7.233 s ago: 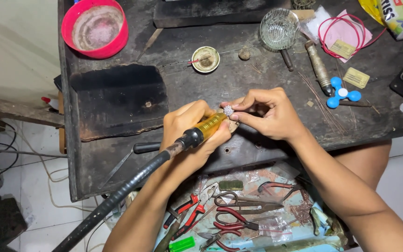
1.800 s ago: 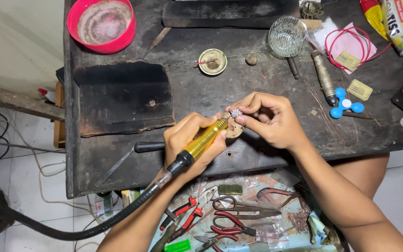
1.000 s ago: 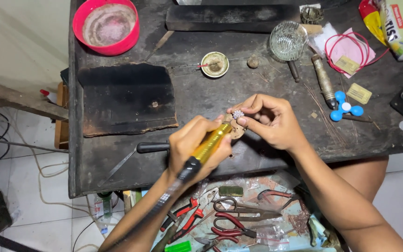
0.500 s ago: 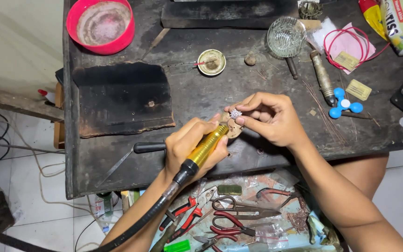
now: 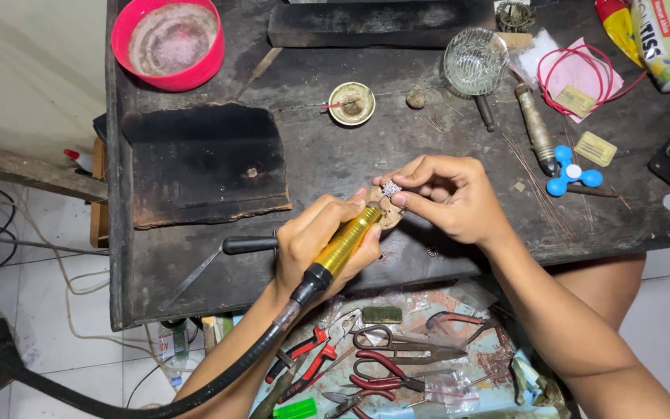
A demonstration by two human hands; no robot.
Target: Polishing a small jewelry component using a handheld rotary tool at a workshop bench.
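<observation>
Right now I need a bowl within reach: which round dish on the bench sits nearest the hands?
The small brass-coloured dish, just beyond the hands; the red bowl sits in the far corner.

Red bowl [image 5: 168, 43], glass strainer [image 5: 474, 62], blue spinner [image 5: 569, 172] — pliers [image 5: 397, 365] below the bench.

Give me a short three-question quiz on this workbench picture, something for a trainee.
1. True or false: the left hand holds a gold-coloured rotary handpiece on a black flexible shaft.
2. What does the right hand pinch at its fingertips?
A. a blue spinner
B. a small sparkling silver piece
C. red-handled pliers
3. Fill in: the pink bowl sits at the far ____ corner of the dark bench.

Key:
1. True.
2. B, the small sparkling silver piece; the blue spinner lies untouched to the right.
3. Left.
</observation>
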